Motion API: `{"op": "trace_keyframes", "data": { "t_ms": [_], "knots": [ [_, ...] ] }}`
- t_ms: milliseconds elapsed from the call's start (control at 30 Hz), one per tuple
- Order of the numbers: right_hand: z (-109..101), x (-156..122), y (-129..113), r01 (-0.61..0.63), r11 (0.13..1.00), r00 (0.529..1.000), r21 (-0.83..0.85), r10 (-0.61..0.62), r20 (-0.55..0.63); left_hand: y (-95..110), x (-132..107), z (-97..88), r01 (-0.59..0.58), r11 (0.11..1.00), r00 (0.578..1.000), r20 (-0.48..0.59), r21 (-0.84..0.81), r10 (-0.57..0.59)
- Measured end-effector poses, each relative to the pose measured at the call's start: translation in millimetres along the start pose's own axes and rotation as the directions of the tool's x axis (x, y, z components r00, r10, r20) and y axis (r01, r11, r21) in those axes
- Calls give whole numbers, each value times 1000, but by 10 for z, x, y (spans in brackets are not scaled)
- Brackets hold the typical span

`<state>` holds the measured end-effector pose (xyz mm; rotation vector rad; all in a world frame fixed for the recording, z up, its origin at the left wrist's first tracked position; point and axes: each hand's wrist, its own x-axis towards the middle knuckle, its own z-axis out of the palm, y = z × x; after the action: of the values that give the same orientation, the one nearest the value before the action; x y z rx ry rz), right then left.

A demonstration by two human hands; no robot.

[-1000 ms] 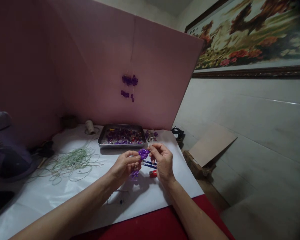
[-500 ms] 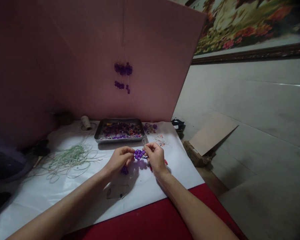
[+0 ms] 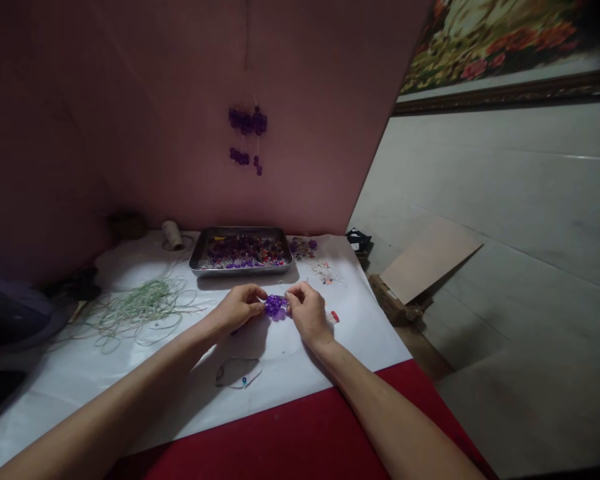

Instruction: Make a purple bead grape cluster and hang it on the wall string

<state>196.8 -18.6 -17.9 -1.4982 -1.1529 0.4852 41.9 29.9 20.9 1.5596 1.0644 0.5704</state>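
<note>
A cluster of shiny purple beads (image 3: pixel 276 305) is held just above the white-covered table, between my two hands. The thumb and fingers of my left hand (image 3: pixel 243 309) pinch its left side. At its right edge, my right hand (image 3: pixel 307 311) is closed in a pinch; whether it grips a bead or a thread is too small to tell. Behind and right of that hand shows the red end of a tool (image 3: pixel 335 317), mostly hidden. Below the hands lies a thin cord loop with a small blue bead (image 3: pixel 245 381).
A metal tray (image 3: pixel 195 270) of mixed beads stands at the back, with loose beads (image 3: pixel 324 272) to its right. Tangled green cord (image 3: pixel 153 300) spreads at left, near a thread spool (image 3: pixel 171 235). Purple bead pieces (image 3: pixel 247 121) hang on the pink wall. Red cloth (image 3: pixel 280 440) lines the front.
The bead cluster has turned between my fingers, looking more compact. My right hand now covers more of the tool. A purple piece below my left hand is no longer visible. The view has tilted slightly.
</note>
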Motion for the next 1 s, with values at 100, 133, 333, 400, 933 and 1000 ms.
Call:
{"op": "trace_keyframes", "data": {
  "t_ms": [100,133,333,400,933,1000],
  "knots": [
    [-7,-5,2,21,999,1000,-43,-21,-2,-63,36,-10,-27,999,999,-18,-18,27],
    [-5,-5,6,24,999,1000,-45,-24,-2,-76,42,-14,-37,999,999,-22,-27,36],
    [22,2,50,24,999,1000,34,-23,-20,-26,-2,-23,-77,995,996,-53,-71,73],
    [25,0,52,29,999,999,41,-28,-21,23,-32,-14,-77,994,995,-67,-73,72],
    [-6,-13,22,88,992,996,-87,-86,22,-62,38,-47,-157,982,988,5,106,157],
    [-14,-12,15,91,992,996,-86,-90,22,-79,41,-39,-170,979,985,46,109,166]
  ]
}}
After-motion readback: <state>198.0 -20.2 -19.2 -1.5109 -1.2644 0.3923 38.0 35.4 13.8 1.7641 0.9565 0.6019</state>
